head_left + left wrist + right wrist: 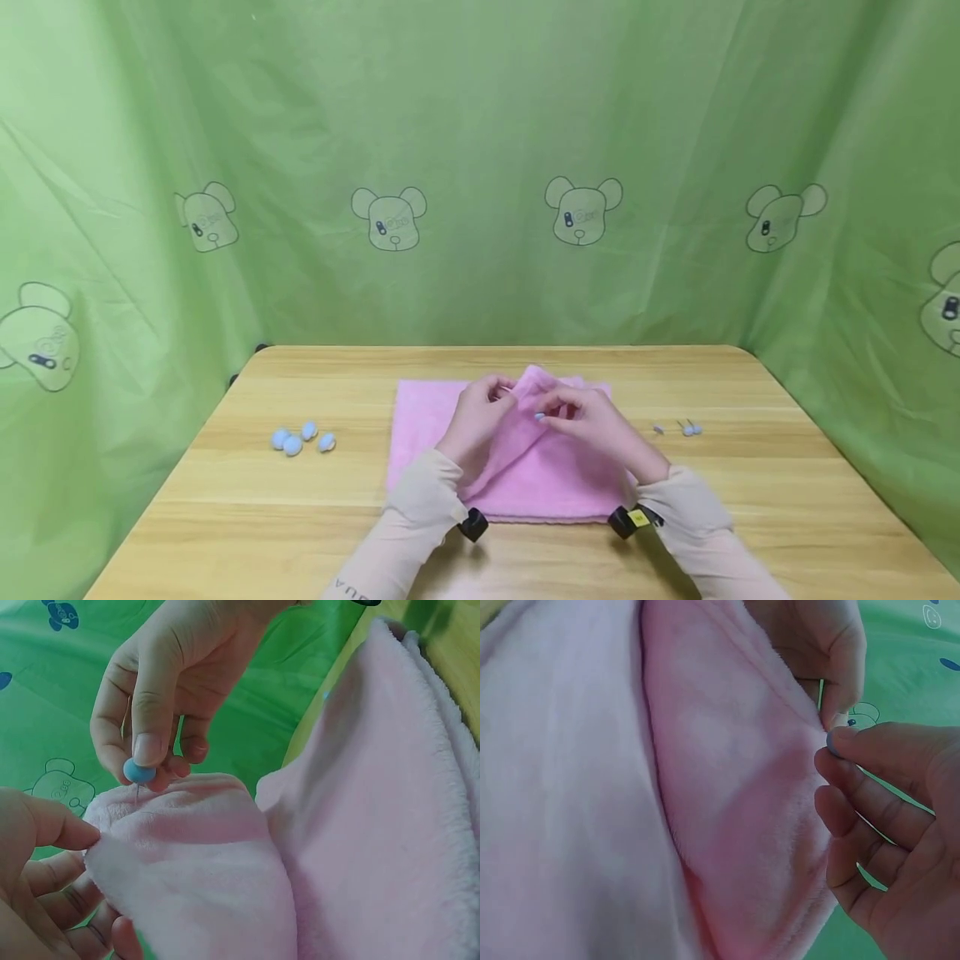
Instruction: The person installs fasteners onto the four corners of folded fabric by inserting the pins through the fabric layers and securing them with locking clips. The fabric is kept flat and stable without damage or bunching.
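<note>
A folded pink plush cloth (555, 492) lies on the table, one corner lifted between the two hands. At that corner my left hand (480, 414) pinches the cloth's edge between thumb and fingers. My right hand (588, 421) holds a pin with a round blue head (139, 771) between thumb and forefinger. In the left wrist view its thin needle points down at the raised fabric; whether the tip has entered the cloth I cannot tell. The right wrist view shows the blue head (832, 742) mostly covered by the thumb and fingertip.
Several light blue round caps (292, 444) sit on the left of the wooden table (247, 517). To the right lie a few blue-headed pins (688, 430). Green curtains (480, 100) with bear-face prints hang behind the table and on both sides.
</note>
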### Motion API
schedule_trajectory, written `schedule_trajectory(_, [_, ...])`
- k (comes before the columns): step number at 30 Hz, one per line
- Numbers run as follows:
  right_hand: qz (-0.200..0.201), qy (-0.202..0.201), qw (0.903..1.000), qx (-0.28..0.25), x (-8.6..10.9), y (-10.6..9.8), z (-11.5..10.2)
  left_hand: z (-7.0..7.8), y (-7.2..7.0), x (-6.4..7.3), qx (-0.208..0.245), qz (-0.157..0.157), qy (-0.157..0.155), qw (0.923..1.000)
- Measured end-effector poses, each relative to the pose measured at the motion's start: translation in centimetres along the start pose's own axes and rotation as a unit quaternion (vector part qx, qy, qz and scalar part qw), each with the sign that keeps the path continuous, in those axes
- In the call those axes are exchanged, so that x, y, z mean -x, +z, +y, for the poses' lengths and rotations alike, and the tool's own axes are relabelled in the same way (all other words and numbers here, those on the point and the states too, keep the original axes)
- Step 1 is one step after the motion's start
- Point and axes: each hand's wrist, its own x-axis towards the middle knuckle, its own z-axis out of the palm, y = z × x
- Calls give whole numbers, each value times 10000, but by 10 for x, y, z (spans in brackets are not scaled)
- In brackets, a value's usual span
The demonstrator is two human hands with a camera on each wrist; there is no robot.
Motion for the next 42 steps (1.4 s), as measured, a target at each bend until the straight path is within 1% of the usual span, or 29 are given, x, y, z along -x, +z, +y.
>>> schedule_trajectory(5, [122, -197, 9996, 175, -1, 1, 2, 1, 2, 1, 137, -36, 27, 9999])
schedule_trajectory(9, [171, -137, 9996, 183, 1, 0, 1, 4, 4, 4, 182, -84, 93, 9998])
schedule_trajectory(12, [213, -129, 9994, 227, 2, 2, 2, 5, 5, 7, 259, -127, 57, 9996])
schedule_trajectory(15, [322, -185, 9987, 336, 2, 5, 2, 6, 6, 8, 349, -167, 16, 9992])
schedule_trajectory(21, [613, -346, 9961, 538, 3, 8, 0, 7, 8, 8, 347, -208, 99, 9991])
schedule_trajectory(25, [785, -550, 9921, 805, 3, 11, 1, 5, 9, 8, 254, -258, 209, 9991])
schedule_trajectory(30, [937, -642, 9855, 1261, 2, 15, 0, 4, 10, 8, 86, -267, 374, 9989])
schedule_trajectory(33, [1142, -626, 9798, 1514, 2, 16, 0, 4, 11, 7, 31, -249, 463, 9986])
schedule_trajectory(37, [1464, -582, 9715, 1773, 3, 17, 0, 3, 11, 8, -73, -248, 488, 9985])
schedule_trajectory(40, [1639, -489, 9674, 1869, 3, 17, 1, 2, 11, 8, -85, -304, 468, 9984])
schedule_trajectory(42, [1695, -382, 9669, 1867, 2, 17, 2, 2, 11, 9, -101, -355, 491, 9981])
